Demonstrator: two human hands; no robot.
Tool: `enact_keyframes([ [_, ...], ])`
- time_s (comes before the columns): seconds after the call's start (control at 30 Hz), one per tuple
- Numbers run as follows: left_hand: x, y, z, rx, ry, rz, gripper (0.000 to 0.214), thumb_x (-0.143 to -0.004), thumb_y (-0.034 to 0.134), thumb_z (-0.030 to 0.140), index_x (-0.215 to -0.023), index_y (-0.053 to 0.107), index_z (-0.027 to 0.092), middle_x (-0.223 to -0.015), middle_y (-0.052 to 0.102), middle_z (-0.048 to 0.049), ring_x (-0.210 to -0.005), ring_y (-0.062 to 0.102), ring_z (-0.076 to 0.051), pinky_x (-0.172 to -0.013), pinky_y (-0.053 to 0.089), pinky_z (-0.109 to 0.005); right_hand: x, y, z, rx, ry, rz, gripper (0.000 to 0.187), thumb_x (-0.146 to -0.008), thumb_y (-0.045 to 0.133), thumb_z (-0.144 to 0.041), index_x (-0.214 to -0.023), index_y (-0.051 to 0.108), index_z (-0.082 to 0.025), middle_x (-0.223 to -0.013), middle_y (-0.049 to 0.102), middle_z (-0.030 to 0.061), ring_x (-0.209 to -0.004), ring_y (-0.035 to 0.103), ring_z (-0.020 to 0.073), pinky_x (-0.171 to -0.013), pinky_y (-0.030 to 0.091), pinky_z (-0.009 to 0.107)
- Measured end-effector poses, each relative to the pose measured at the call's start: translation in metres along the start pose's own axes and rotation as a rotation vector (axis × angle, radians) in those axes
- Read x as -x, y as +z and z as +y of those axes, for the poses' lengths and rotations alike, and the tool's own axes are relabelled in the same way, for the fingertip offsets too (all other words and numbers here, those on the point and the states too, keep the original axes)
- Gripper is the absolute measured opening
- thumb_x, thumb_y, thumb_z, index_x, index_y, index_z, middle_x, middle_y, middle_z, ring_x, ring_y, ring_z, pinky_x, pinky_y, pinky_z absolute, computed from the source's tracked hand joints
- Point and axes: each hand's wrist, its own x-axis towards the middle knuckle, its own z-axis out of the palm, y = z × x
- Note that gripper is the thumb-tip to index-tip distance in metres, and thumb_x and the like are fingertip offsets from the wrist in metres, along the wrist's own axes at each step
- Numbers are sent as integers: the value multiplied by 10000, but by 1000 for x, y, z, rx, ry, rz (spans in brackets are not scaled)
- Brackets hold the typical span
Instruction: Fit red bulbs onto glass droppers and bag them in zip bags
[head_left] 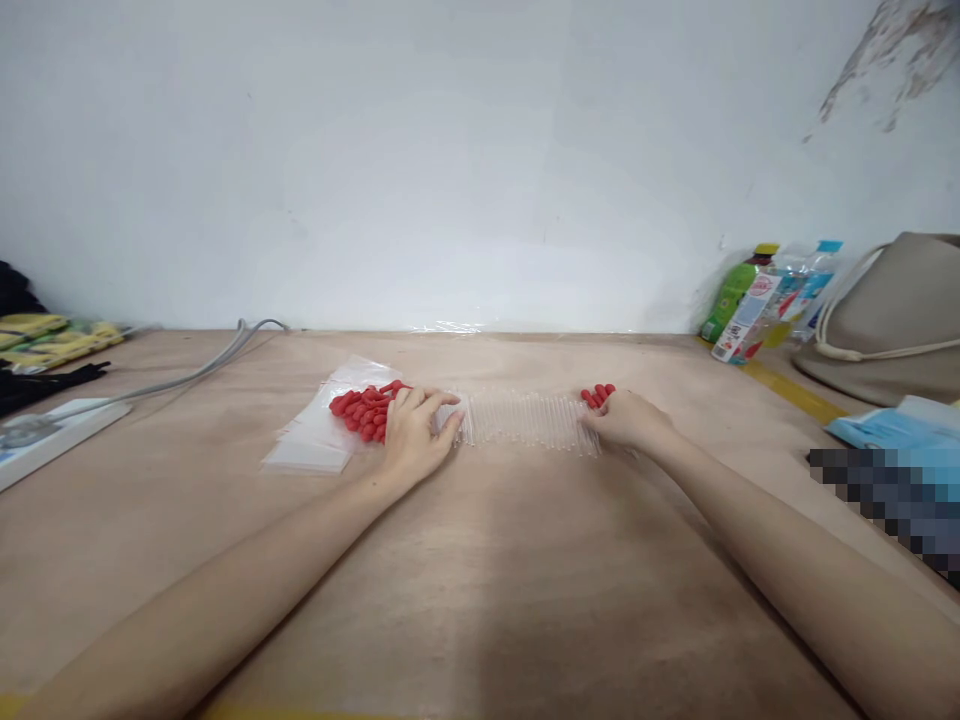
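A row of thin, clear tubes [521, 418] lies side by side on the table between my hands. My left hand [416, 425] rests at the row's left end, thumb and forefinger apart along the nearest tubes. Beside it, partly hidden by that hand, is a pile of red rubber bulbs [364, 412] with narrow necks. Clear plastic sheets or bags [311, 445] lie under and around the pile. At the right end, my right hand [626, 418] has its fingers closed on a tube at the row's edge. Several red bulbs [598, 395] show just behind its fingers.
A white power strip [67, 425] with a grey cable [202, 372] lies at left, near yellow packs [56, 340]. Bottles [750, 300], a beige bag-like item [892, 300] and a blue packet [892, 435] are on the right. A white wall [480, 170] borders the wooden table [480, 580].
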Motion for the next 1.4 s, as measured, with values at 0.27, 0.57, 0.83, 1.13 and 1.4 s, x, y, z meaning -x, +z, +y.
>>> enact_keyframes([
  [0.27, -30, -26, -14, -181, -112, -32, 170, -767, 538, 330, -820, 664, 228, -872, 595, -42, -845, 486, -241, -748, 370, -383, 9, -2, -14, 13, -1, 126, 296, -776, 422, -392, -631, 586, -192, -696, 627, 81, -670, 579, 205, -561, 348, 285],
  [0.57, -48, -47, -45, -116, 25, -469, 205, -715, 585, 406, -706, 671, 221, -801, 594, -39, -815, 530, -213, -729, 411, -330, 41, 41, -46, -206, -713, 604, 206, -867, 416, -275, -756, 545, -159, -689, 626, 34, -643, 535, 141, -781, 284, 326],
  [0.83, -52, -51, -49, -14, 279, -744, 141, -696, 623, 369, -684, 687, 244, -758, 570, -26, -773, 531, -181, -687, 416, -267, 43, 43, -43, -204, -794, 618, 217, -878, 417, -224, -957, 605, -153, -764, 629, 50, -729, 539, 147, -712, 279, 304],
  [1.13, -41, -42, -34, 522, -139, -607, 220, -824, 472, 387, -882, 507, 177, -686, 575, 4, -560, 563, -116, -537, 453, -240, 41, 43, -44, -238, -799, 613, 168, -842, 456, -172, -878, 620, -166, -795, 615, 44, -723, 542, 136, -736, 287, 319],
  [1.4, -7, 3, 9, 909, -128, -377, 231, -861, 437, 313, -1023, 471, 152, -858, 593, -45, -749, 580, -115, -689, 470, -257, 41, 41, -41, -252, -780, 561, 162, -838, 464, -188, -900, 612, -164, -816, 611, 50, -745, 541, 146, -734, 292, 324],
])
